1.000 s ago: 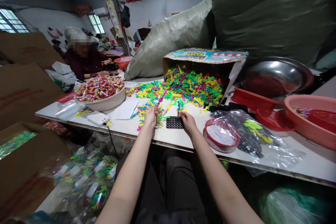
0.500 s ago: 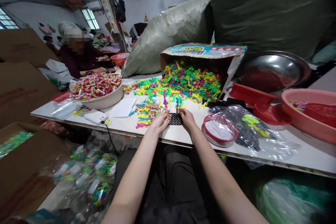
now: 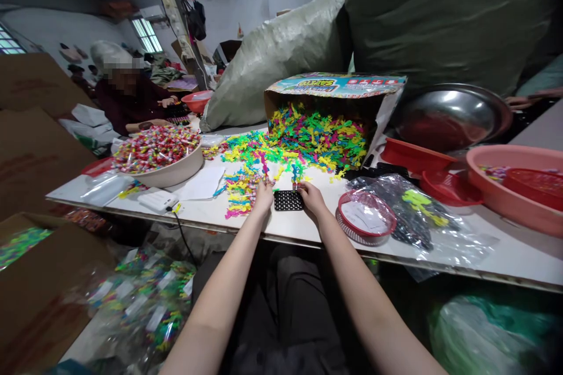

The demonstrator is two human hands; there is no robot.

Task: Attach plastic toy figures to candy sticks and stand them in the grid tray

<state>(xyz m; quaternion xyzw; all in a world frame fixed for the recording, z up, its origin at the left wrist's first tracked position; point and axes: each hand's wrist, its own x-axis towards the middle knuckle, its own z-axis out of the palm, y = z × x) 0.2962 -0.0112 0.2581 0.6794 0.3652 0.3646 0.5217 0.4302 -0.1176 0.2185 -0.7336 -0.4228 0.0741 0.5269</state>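
Note:
My left hand (image 3: 264, 197) is closed, its fingertips around the lower end of an upright magenta toy figure (image 3: 264, 165), left of a black perforated tray (image 3: 288, 201). By the tray's far right corner, my right hand (image 3: 311, 197) pinches at the base of an upright blue toy figure (image 3: 295, 172); the exact grip is too small to make out. The tray lies flat on the white table (image 3: 281, 225). Behind my hands spreads a loose pile of coloured plastic figures (image 3: 246, 146), with a row of them (image 3: 241, 193) beside my left hand.
An open carton (image 3: 334, 85) on its side spills more figures. At left stand a bowl (image 3: 169, 174) of small wrapped pieces and a white box (image 3: 157, 199). To the right are a red basket (image 3: 366, 227), a plastic bag (image 3: 457, 240) and a pink basin (image 3: 514, 190). A co-worker (image 3: 127, 99) sits far left.
My left hand has moved left, away from the tray, with the magenta figure, and more of the tray shows. My right hand stays by the tray's right corner. The view has shifted slightly.

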